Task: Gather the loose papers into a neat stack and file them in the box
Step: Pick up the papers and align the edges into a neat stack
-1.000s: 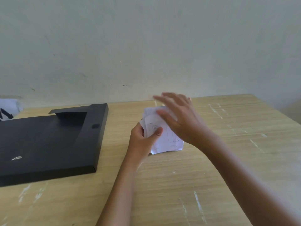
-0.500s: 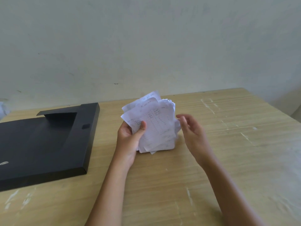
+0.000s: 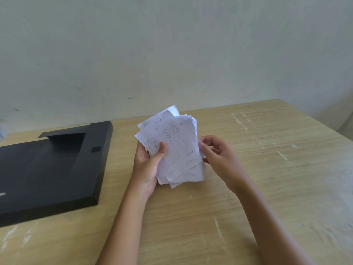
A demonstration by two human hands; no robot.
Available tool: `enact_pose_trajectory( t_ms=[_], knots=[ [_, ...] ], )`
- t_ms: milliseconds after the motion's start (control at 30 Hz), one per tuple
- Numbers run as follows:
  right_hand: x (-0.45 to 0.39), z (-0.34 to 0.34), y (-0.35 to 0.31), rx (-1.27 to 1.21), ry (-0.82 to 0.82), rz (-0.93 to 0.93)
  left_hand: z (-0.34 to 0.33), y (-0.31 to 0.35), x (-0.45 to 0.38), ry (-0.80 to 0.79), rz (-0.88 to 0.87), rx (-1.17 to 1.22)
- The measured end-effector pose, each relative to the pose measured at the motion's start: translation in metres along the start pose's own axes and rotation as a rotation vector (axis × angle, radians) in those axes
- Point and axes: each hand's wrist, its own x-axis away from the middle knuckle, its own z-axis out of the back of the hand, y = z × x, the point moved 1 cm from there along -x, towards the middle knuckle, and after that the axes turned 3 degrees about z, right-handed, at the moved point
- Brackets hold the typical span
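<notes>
The left hand [image 3: 148, 165] holds the papers [image 3: 172, 146] upright above the desk [image 3: 267, 169], thumb pressed across the front sheet and fingers curled behind the bundle. The sheets are white, with ruled lines and handwriting on the one facing the camera. They are fanned and uneven: corners stick out at the top left of the bundle and ragged edges hang below the left palm. Whether the bottom edge touches the desk cannot be told.

The right hand [image 3: 219, 155] is just beside the right edge of the papers, fingers curled loosely inward. Its fingertips [image 3: 202, 148] meet that edge, and the thumb seems to lie near the lower part of the edge; whether it truly pinches any sheets cannot be told, as the contact is partly hidden by the paper.

To the left of the left hand, and apart from it, a black box [image 3: 47, 169] lies flat on the desk. A raised flap [image 3: 63, 135] stands at its far end, and a small dark clasp [image 3: 95, 149] shows on the side nearest the hands. None of the papers touch the box.

The desk is light wood with pale scuffs and streaks, most of them to the right of the right hand and below both forearms. A plain pale wall [image 3: 172, 54] rises behind the desk, beyond the hands.
</notes>
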Motion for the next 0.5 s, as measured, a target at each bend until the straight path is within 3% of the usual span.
enact_pose_trajectory(
  t_ms=[100, 500],
  knots=[
    [0.003, -0.004, -0.004, 0.024, -0.081, 0.001, -0.002, -0.003, 0.001, 0.025, 0.006, -0.029],
    [-0.002, -0.005, 0.012, 0.044, 0.272, -0.056, -0.008, -0.018, -0.002, 0.142, -0.098, -0.361]
  ],
)
